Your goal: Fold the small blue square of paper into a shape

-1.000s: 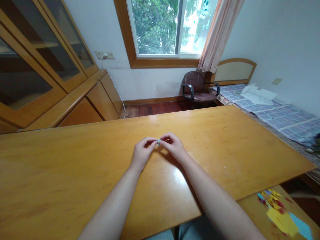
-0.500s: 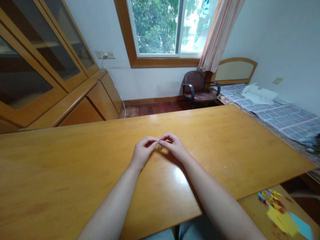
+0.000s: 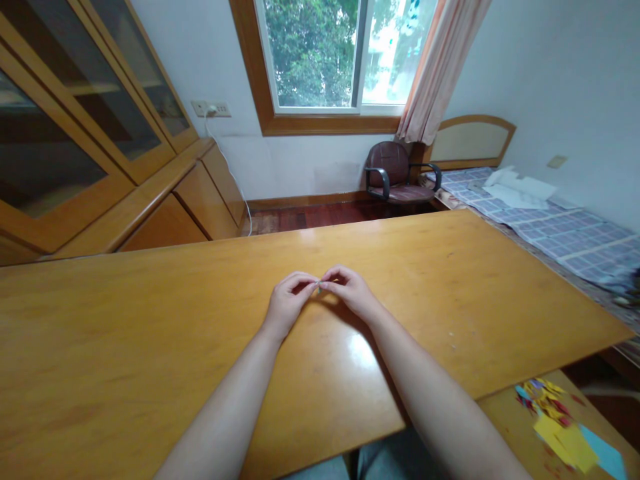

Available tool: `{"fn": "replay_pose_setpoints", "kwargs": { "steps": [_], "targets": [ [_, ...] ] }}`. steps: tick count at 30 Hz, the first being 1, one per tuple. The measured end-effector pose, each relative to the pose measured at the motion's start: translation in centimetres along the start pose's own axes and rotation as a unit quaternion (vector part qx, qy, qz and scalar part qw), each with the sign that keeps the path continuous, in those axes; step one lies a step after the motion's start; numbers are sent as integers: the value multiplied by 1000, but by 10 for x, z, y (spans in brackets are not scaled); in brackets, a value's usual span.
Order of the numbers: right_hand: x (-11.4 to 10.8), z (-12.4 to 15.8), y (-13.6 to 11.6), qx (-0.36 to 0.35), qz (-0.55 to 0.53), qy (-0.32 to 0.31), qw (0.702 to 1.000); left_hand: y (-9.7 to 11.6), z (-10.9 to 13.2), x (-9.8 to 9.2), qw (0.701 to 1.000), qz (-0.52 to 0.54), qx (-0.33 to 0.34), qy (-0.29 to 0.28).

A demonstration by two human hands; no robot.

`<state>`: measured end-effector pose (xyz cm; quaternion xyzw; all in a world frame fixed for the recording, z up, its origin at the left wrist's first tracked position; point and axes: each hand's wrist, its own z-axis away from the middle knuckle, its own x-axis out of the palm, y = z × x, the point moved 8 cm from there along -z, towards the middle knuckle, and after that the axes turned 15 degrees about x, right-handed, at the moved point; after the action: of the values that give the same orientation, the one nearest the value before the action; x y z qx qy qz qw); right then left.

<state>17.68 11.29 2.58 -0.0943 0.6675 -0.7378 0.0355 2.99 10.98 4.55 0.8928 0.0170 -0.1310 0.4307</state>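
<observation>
My left hand (image 3: 291,301) and my right hand (image 3: 349,291) meet fingertip to fingertip above the middle of the wooden table (image 3: 165,347). Thumb and forefinger of each hand are pinched together. Between them is a tiny blue-green piece of paper (image 3: 320,289), mostly covered by the fingertips, so its shape cannot be made out. Both forearms reach in from the bottom of the view, and a shadow falls on the tabletop under the right one.
On a lower surface at the bottom right lie yellow paper sheets (image 3: 567,441), a light blue sheet (image 3: 604,453) and a pile of small coloured paper pieces (image 3: 547,399). Beyond the table stand a chair (image 3: 395,173), a bed (image 3: 560,233) and a glass-doored cabinet (image 3: 145,193).
Both hands stay almost in place, still pinched together. The tiny blue-green piece between the fingertips shows slightly differently; the view has barely shifted.
</observation>
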Motion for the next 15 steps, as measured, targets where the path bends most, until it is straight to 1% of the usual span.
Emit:
{"fn": "replay_pose_setpoints", "kwargs": {
  "steps": [4,9,11,15],
  "targets": [
    [-4,-3,4,5,16,27,999,-8,0,2,999,15,-40,10],
    [-9,-5,6,1,53,56,997,-21,4,7,992,73,-106,14],
    [-11,-5,6,-1,56,64,996,-24,5,9,989,88,-118,13],
    [-11,-4,5,-7,52,67,996,-25,6,10,989,93,-114,12]
  ]
}}
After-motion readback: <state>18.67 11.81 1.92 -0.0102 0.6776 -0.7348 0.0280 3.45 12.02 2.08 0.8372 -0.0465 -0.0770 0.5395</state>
